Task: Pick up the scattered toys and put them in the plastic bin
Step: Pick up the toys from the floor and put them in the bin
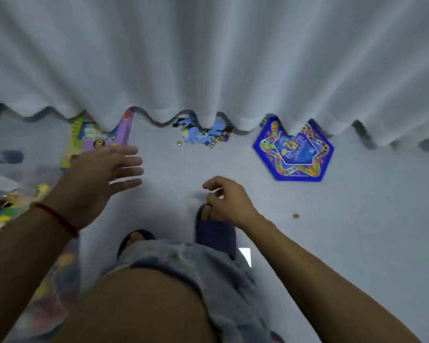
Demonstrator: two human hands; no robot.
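Observation:
My left hand (102, 179) reaches forward with straight, spread fingers and holds nothing; it hovers over the near corner of a purple and green game board (97, 139) lying half under the curtain. My right hand (227, 201) hangs lower with loosely curled fingers above my right slipper; whether it holds anything small I cannot tell. A pile of blue puzzle pieces and marbles (201, 134) lies at the curtain's hem. A blue hexagonal game board (294, 151) lies to the right. A small red piece (295, 215) sits alone on the floor.
A white curtain (208, 58) hangs across the whole far side. At the left edge lies a blurred heap of colourful toys (3, 209), perhaps inside a clear container. My feet in dark slippers (214, 233) stand on the pale floor.

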